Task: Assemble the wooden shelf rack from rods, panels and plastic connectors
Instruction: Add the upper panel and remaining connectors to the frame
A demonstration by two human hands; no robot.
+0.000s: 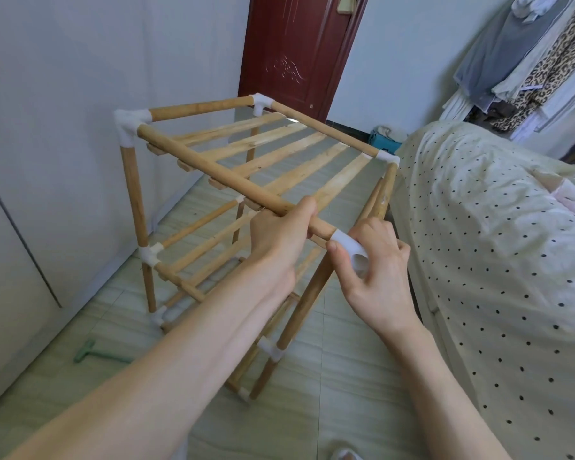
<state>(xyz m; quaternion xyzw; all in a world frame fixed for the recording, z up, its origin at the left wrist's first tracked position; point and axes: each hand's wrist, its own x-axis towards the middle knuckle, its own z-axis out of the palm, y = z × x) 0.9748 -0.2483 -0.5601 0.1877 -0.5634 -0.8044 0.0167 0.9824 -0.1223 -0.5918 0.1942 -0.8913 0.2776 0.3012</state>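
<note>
The wooden shelf rack (133,194) stands on the floor, with slatted panels (279,157) on several levels and white plastic connectors at the corners. My left hand (276,240) grips the near top rod (213,171) close to its right end. My right hand (375,260) holds a white plastic connector (352,252) that sits on that rod's end. Below it, the near right upright rod (306,303) leans and its top is hidden behind my hands. A loose-looking rod (384,190) hangs from the far right corner connector (387,157).
A bed with a dotted cover (495,260) lies close on the right. White wall and cupboard panels (47,127) are on the left, a dark red door (299,51) behind. A green tool (93,353) lies on the tiled floor. Clothes (528,54) hang at top right.
</note>
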